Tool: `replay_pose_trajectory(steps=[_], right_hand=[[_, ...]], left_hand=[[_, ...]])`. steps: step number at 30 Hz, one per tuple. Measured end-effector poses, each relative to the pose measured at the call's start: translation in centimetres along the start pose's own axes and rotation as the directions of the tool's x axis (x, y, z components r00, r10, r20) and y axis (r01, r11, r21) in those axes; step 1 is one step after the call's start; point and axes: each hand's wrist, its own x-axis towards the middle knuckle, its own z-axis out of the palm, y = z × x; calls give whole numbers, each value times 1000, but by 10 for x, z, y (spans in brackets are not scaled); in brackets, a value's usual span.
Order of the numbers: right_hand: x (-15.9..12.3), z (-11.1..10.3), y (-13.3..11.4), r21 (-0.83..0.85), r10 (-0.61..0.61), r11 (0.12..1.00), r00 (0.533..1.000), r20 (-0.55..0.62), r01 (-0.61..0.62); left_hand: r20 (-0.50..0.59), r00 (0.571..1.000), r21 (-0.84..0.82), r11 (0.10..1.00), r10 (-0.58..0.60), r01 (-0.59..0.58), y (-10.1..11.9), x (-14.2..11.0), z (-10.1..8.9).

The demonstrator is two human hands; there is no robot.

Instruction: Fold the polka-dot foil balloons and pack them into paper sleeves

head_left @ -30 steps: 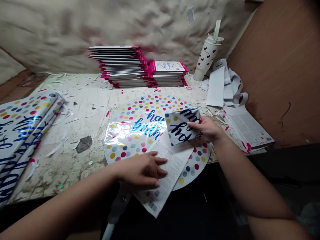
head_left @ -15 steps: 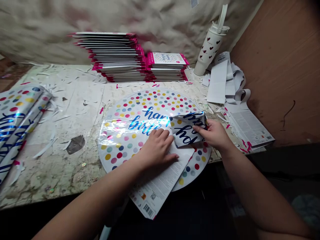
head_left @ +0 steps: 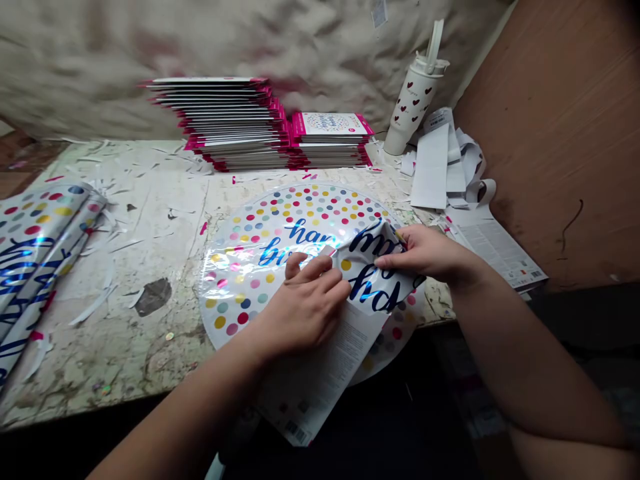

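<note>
- From over here, I can read "hap" and "bir" in curly blue on the round dotty sheet (head_left: 270, 267).
- The bent shiny piece (head_left: 370, 267) has big blue letters too, but they're hard for me to read.
- The white card (head_left: 325, 380) has a barcode (head_left: 296, 431) and tiny print, too small for me.
- I can't read the blue words on the top packet (head_left: 331, 125).

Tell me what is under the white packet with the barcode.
The round dotted sheet lies under its upper part, showing on both sides. Whatever the white packet and the left hand cover cannot be seen.
</note>
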Motion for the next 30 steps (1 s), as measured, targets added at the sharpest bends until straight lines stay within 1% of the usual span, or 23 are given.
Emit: replay_pose_trajectory(steps=[2,5,7,8,11,13,14,17,19,22,23,25,27,28,29,30], right_hand=[[1,-2,-11,-48,-29,998,1000,1,29],[1,1,-28,-164,-47,985,997,63,57],[2,7,-35,-185,-60,980,994,96,77],[3,11,-37,-165,-75,982,992,100,91],[5,20,-38,-28,-131,991,990,52,133],[6,23,-39,9,-177,984,984,2,177],[7,23,-40,-11,-199,980,980,-8,199],[9,20,-46,-104,-260,960,965,29,261],[12,18,-52,-119,-278,953,960,31,280],[15,21,-58,-191,-294,938,956,-3,288],[15,25,-58,-243,-298,925,954,15,293],[15,34,-57,-361,-288,881,952,103,306],[12,42,-55,-472,-246,819,943,224,326],[8,45,-54,-507,-259,787,934,246,352],[4,45,-53,-521,-323,761,923,211,386],[-1,45,-51,-511,-429,747,896,118,425]], left_hand=[[-22,999,57,998,23,-21,2,-1,-3],[-33,998,113,992,57,-53,6,-2,-6],[-24,998,122,991,55,-51,9,-3,-8],[-23,999,123,991,49,-46,10,-4,-9],[-50,998,131,991,29,-22,9,-5,-11],[-69,997,142,990,24,-14,5,-4,-11],[-68,997,145,989,22,-12,3,-4,-11],[-46,999,126,992,14,-8,-1,-1,-11],[-43,999,90,996,9,-5,-1,0,-13],[-87,996,64,998,-5,11,2,1,-14],[-111,994,68,997,-13,21,2,1,-14],[-149,988,82,996,-29,41,3,1,-12],[-150,988,94,994,-46,60,2,-1,-10],[-147,987,98,992,-60,75,2,-3,-10],[-152,985,103,991,-75,91,1,-4,-12],[-170,981,108,988,-95,114,1,-6,-14]])
